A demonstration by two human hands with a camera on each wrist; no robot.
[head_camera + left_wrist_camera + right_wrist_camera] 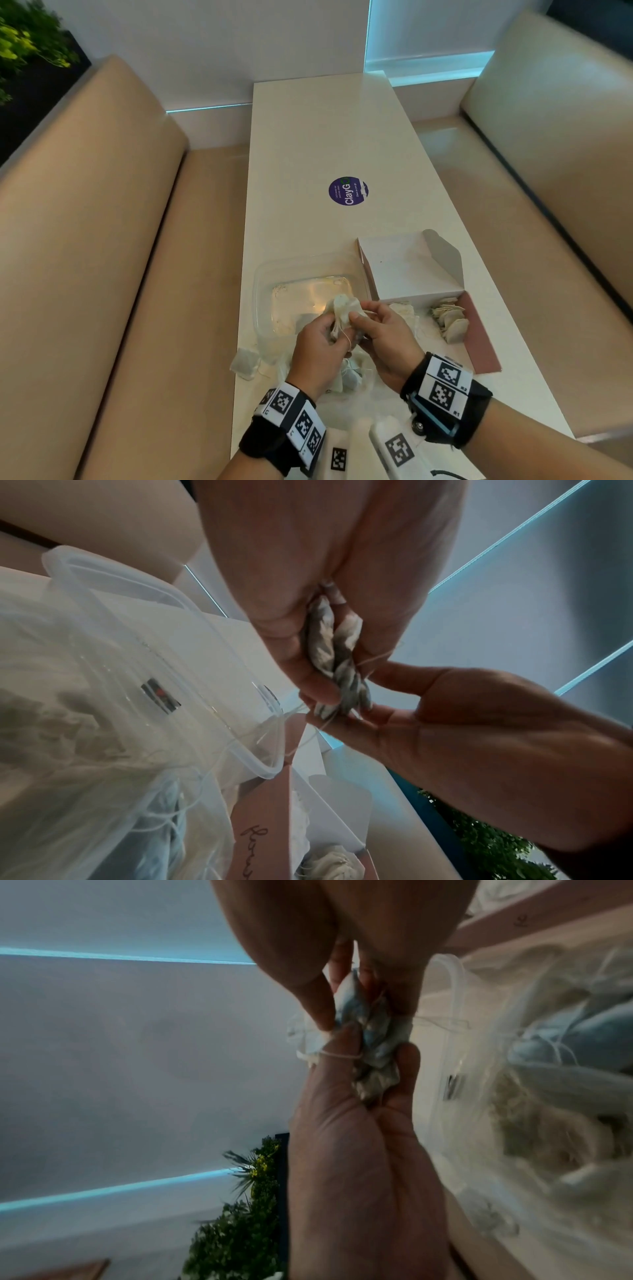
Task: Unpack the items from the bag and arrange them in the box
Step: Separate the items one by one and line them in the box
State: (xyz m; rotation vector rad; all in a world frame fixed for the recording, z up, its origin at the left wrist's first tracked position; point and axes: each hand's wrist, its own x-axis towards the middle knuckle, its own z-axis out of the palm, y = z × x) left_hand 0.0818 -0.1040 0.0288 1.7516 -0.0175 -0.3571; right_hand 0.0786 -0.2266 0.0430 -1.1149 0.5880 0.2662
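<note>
Both hands hold one crumpled bundle of tea bags point(346, 310) just above a clear plastic container point(267, 284). My left hand point(334, 325) grips the bundle point(337, 664) from below, and a string loops over one of its fingers point(342, 1053). My right hand point(363, 318) pinches the bundle point(373, 1042) from the right. The open box point(411, 274), white inside with a pink flap, lies to the right with a row of tea bags point(448, 318) at its near end. A thin plastic bag point(352, 380) with more tea bags lies under my wrists.
One loose tea bag point(245, 363) lies by the table's left edge. A round purple sticker point(348, 191) marks the mid-table. Beige benches point(120, 274) flank the narrow white table point(325, 137). White tagged devices point(394, 448) sit at the near edge.
</note>
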